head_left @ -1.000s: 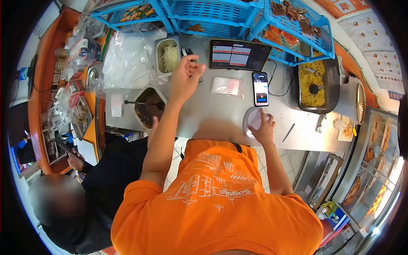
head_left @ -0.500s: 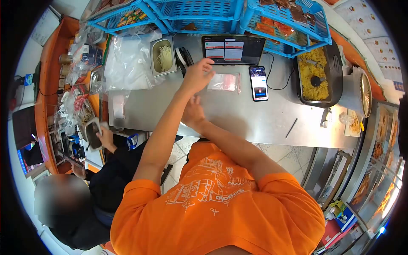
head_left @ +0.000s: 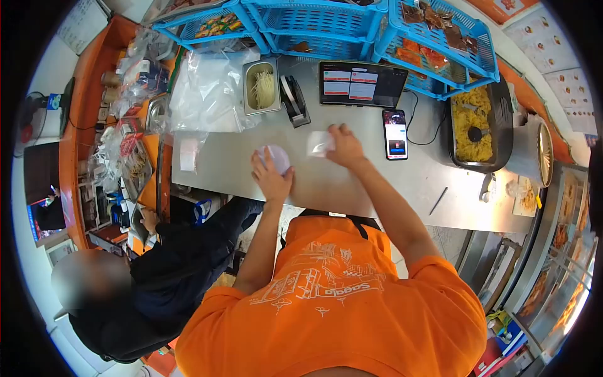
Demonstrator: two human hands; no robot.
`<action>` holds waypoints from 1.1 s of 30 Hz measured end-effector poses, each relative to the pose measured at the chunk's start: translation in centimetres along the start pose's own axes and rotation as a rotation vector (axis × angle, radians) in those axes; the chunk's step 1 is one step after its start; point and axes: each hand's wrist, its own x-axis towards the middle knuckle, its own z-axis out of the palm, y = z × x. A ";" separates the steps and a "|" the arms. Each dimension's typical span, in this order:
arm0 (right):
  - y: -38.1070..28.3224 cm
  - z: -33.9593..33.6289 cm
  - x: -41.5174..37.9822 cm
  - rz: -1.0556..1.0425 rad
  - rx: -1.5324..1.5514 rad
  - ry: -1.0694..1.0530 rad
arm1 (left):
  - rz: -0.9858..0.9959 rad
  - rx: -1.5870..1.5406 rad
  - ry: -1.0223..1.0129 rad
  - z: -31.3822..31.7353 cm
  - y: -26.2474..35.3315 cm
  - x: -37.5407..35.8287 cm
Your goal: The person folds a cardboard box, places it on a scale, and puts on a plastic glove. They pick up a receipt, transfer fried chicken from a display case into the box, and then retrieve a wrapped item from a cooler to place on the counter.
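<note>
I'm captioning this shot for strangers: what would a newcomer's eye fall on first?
Probably the bright orange shirt, filling the lower middle, then the blue crates along the top. Yellow food in a dark tray stands out at the right. Mid-picture, the left hand touches a round pale item while the right hand holds a whitish packet.

Inspected at the bench (head_left: pixel 326 188): two hands, one left hand (head_left: pixel 272 180), one right hand (head_left: pixel 346 149). One round pale object (head_left: pixel 281 159). Two screens: one tablet (head_left: pixel 361 83), far; one phone (head_left: pixel 396 135). Two small packets: one right-hand packet (head_left: pixel 319 144), one left-side packet (head_left: pixel 188 155). One steel tub (head_left: pixel 262 112), far left. One black pan (head_left: pixel 500 125), right. One dark stick (head_left: pixel 439 201), near right.
</note>
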 end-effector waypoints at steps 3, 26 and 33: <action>-3.1 5.6 1.3 -0.206 0.228 0.019 | 0.089 -0.086 0.058 -1.2 -3.3 1.2; 9.9 -14.8 0.6 0.139 0.713 0.554 | 0.221 -0.875 -0.143 0.1 17.8 12.5; 4.5 -18.2 -10.7 0.099 0.954 0.686 | 0.233 -1.277 -0.260 -7.7 19.9 5.1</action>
